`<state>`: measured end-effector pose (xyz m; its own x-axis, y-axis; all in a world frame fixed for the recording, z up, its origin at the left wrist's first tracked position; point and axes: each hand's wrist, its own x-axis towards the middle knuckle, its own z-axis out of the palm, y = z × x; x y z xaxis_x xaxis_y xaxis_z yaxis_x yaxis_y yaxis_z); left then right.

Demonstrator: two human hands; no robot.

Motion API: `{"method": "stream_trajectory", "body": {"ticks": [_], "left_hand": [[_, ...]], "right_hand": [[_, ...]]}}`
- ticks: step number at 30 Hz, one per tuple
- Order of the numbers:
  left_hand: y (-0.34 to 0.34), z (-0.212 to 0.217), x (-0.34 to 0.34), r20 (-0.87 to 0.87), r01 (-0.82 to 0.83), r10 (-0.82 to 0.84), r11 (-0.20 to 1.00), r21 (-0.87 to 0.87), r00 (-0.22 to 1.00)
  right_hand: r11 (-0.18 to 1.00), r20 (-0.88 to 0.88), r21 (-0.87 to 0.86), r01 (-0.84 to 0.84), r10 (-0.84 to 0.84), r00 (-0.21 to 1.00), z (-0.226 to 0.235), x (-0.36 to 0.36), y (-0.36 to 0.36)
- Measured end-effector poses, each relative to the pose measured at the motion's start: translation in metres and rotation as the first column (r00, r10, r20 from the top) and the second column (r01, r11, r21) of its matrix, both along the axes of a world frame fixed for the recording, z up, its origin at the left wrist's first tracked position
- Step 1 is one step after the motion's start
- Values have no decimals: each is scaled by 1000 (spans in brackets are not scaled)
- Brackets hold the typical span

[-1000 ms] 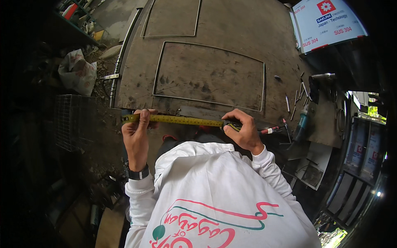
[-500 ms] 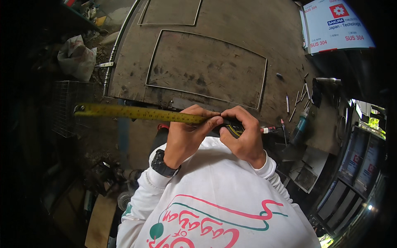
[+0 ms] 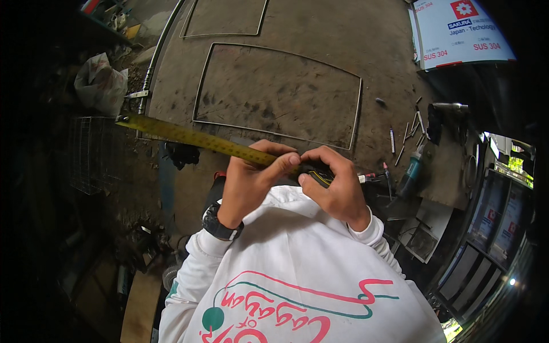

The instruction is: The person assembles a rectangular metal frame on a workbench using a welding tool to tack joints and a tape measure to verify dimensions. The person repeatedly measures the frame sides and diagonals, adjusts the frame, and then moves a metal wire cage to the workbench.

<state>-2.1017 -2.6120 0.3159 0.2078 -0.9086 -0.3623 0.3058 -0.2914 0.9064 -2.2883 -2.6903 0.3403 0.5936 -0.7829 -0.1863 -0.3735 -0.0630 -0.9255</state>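
My right hand (image 3: 337,186) is wrapped round the black and yellow case of a tape measure (image 3: 197,139). Its yellow blade sticks out to the left, with the hooked end raised over the edge of the work table. Close beside the case, my left hand (image 3: 254,183) pinches the blade between thumb and fingers. The two hands nearly touch in front of my chest. Beyond them, a thin rectangular metal frame (image 3: 278,132) lies flat on the table, apart from both hands.
The brown table (image 3: 320,34) also bears a second thin frame (image 3: 222,35) at the far edge. Rods and a marker (image 3: 392,140) lie at right, near a teal power tool (image 3: 410,171). A white plastic bag (image 3: 103,86) and a wire cage (image 3: 88,154) are at left.
The tape's free end has swung upward and away, so the blade now slants. My left hand has shifted slightly left, and the whole view has moved a little.
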Motion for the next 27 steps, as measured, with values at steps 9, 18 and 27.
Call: {"method": "stream_trajectory", "body": {"ticks": [9,18,27], "left_hand": [[88,-73,66,201,-135,88,963,235,976],[287,-184,146,604,-444,19,696,564,796],[518,-297,137,515,-533,146,313,786,845]], "right_hand": [[913,-107,70,401,-393,913,-131,-68,-60],[633,-344,-619,465,-750,564,-346,-251,-162],[623,-182,-777,97,-369,912,-276,76,-19]]}}
